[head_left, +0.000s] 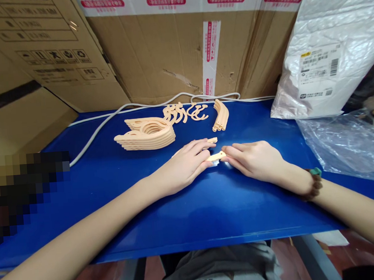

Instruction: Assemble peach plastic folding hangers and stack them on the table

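Both my hands rest on the blue table (192, 212) near its middle. My left hand (184, 165) lies over a peach plastic piece (216, 156), fingers curled on it. My right hand (252, 161) pinches the same piece's right end with its fingertips. Behind them sits a stack of peach hanger bodies (146, 134). Several loose peach hooks (185, 112) lie further back, and a small stack of curved peach bars (221, 115) lies to their right.
Cardboard boxes (168, 51) wall off the back and left. A white cable (108, 120) runs along the table's rear. A white plastic bag with a label (325, 53) and a clear plastic bag (344, 146) lie at the right. I wear a bead bracelet (315, 184).
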`<state>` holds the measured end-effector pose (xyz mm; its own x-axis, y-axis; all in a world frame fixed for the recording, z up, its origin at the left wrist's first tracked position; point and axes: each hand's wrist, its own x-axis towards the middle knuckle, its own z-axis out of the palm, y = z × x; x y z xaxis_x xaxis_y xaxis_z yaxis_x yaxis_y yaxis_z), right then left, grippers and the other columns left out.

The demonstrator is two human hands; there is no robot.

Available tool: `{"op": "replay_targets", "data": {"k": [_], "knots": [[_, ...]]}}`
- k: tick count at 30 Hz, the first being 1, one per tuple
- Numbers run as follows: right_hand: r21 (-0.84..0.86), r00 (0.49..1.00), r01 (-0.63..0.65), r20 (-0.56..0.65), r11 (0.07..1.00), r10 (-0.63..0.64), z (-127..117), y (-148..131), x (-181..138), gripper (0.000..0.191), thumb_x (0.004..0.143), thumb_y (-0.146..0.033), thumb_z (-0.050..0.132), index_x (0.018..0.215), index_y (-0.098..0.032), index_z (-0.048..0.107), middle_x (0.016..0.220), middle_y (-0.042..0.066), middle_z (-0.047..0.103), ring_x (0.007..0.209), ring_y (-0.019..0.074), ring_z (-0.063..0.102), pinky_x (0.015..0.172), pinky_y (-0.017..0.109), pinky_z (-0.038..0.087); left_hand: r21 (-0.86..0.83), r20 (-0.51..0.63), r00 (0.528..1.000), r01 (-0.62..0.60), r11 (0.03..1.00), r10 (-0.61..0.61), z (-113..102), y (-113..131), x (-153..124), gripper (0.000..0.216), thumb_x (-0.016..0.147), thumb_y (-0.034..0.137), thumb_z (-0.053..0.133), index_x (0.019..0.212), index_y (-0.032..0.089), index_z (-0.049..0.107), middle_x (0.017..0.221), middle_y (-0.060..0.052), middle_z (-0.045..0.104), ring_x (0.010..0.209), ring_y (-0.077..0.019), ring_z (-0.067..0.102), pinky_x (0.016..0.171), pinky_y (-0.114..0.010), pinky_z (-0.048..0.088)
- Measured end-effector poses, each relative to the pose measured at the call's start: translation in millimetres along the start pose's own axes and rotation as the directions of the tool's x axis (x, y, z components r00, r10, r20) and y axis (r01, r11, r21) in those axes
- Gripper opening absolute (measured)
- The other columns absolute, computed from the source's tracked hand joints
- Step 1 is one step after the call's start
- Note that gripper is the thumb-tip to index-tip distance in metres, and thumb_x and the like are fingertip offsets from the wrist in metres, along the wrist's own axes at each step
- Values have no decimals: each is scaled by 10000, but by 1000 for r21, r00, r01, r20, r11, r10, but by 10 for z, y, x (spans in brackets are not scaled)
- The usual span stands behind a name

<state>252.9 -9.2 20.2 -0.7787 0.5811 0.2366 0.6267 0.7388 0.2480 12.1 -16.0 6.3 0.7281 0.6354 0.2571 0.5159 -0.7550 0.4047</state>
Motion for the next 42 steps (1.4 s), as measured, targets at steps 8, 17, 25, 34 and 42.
{"op": "replay_targets", "data": {"k": [8, 17, 25, 34, 42], "knots": [[-27, 1000, 0, -5, 1000, 0, -23, -8, 17, 415, 1038, -378, 284, 934, -172, 629, 709, 21, 643, 583, 128, 567, 525, 300, 208, -20, -13, 1000, 5, 1000, -5, 22, -17, 0, 353, 1037, 292, 334, 1341, 193, 483, 1479, -87, 443, 1403, -213, 327, 1177, -453, 293], [-9, 997, 28, -73, 1000, -28, -42, 11, 15, 407, 1025, -392, 336, 942, -175, 670, 668, 9, 616, 569, 112, 542, 539, 283, 228, -1, 28, 1000, -1, 1000, 1, 8, -3, 28, 348, 1039, 299, 329, 1272, 164, 549, 1410, -81, 524, 1391, -215, 334, 1179, -423, 287], [120, 999, 3, -51, 993, 3, -45, 26, 15, 445, 1011, -446, 339, 967, -193, 702, 652, 8, 622, 537, 95, 513, 517, 274, 203, 13, 69, 998, -11, 1000, 10, 1, 0, 20, 322, 1041, 309, 324, 1187, 182, 581, 1411, -64, 525, 1400, -214, 334, 1187, -442, 264], [158, 999, 27, -42, 987, -21, -54, 20, -1, 427, 1003, -418, 361, 867, -185, 692, 628, 4, 617, 516, 85, 493, 514, 270, 193, -32, 75, 996, -45, 998, 48, -19, -40, 14, 311, 1037, 316, 325, 1123, 204, 602, 1416, -54, 520, 1405, -209, 331, 1184, -433, 275], [308, 987, 146, 14, 940, -158, -87, 1, -28, 361, 928, -439, 453, 759, -182, 643, 585, 1, 614, 496, 102, 500, 521, 267, 217, -152, 17, 997, 73, 986, -71, -60, -35, -8, 256, 1003, 361, 398, 961, 203, 595, 1474, -74, 461, 1398, -237, 364, 1158, -492, 288]]}}
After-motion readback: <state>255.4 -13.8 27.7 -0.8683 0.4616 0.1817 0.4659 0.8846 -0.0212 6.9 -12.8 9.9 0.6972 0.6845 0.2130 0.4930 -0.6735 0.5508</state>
